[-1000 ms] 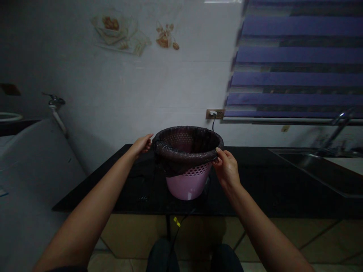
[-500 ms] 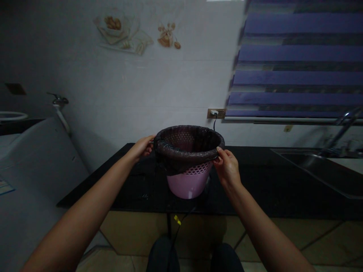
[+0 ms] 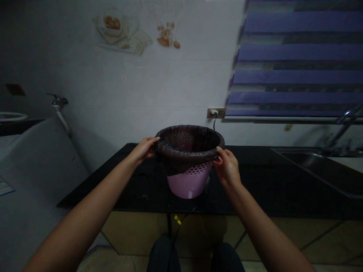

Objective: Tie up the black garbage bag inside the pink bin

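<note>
A pink waste basket (image 3: 188, 186) with a band of holes stands upright on the black countertop. Its inside and rim are lined with a dark bin bag (image 3: 185, 153), folded over the edge and hanging partway down the outside. My left hand (image 3: 146, 148) grips the bag at the rim's left side, thumb on top and fingers under the fold. On the right side, my right hand (image 3: 227, 161) pinches the bag-covered rim between thumb and fingers. The fingertips of both hands are partly hidden beneath the fold.
The black countertop (image 3: 249, 181) runs to a sink (image 3: 317, 170) with a faucet at right. Behind the basket, a plug sits in a wall socket (image 3: 217, 113). A black cord with a yellow tag (image 3: 177, 220) hangs over the front edge. At left stands a white appliance (image 3: 45, 158).
My left hand has shifted slightly right and up, its thumb now resting on top of the rim. My right hand and the basket stay in place.
</note>
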{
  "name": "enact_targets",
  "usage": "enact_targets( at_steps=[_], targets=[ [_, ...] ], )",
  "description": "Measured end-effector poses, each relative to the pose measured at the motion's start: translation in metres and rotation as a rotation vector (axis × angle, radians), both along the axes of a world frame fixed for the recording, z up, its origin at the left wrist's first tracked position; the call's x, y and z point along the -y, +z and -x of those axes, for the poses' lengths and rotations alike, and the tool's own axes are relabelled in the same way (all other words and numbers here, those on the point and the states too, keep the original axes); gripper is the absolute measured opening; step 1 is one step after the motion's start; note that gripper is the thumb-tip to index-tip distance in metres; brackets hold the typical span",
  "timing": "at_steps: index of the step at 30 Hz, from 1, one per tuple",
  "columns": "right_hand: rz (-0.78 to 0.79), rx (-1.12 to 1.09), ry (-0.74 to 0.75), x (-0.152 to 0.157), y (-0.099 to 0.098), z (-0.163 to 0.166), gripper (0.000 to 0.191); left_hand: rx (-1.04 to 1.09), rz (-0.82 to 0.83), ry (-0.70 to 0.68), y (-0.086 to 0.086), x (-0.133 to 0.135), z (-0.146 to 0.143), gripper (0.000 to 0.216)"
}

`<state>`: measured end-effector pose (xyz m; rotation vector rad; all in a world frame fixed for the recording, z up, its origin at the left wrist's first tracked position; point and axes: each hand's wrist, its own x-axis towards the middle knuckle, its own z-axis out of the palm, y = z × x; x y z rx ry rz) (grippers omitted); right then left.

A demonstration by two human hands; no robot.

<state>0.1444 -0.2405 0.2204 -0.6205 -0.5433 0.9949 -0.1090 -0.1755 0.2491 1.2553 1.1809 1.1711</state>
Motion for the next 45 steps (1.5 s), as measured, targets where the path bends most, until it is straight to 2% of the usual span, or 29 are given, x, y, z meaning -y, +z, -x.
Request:
enact_targets(
  at_steps=[9, 14, 19, 26, 45],
  targets=[
    [0.016, -0.007, -0.004, 0.0, 0.0, 0.0, 0.044, -0.011, -0.017, 0.062, 0.006, 0.004, -0.009, 0.009],
    [0.03, -0.013, 0.023, 0.002, 0.0, 0.0, 0.047, 0.008, -0.004, 0.015, 0.005, 0.002, -0.008, 0.008],
    [0.027, 0.032, 0.062, 0.005, -0.001, -0.001, 0.044, 0.084, 0.018, 0.024, 0.004, 0.0, -0.009, 0.004],
    [0.046, 0.045, 0.121, 0.005, -0.005, -0.004, 0.038, 0.129, -0.002, 0.049, 0.002, -0.002, -0.012, 0.005],
    [0.137, 0.064, 0.235, 0.008, -0.005, -0.015, 0.041, 0.12, -0.024, 0.04, -0.003, -0.006, -0.008, 0.006]
  ],
)
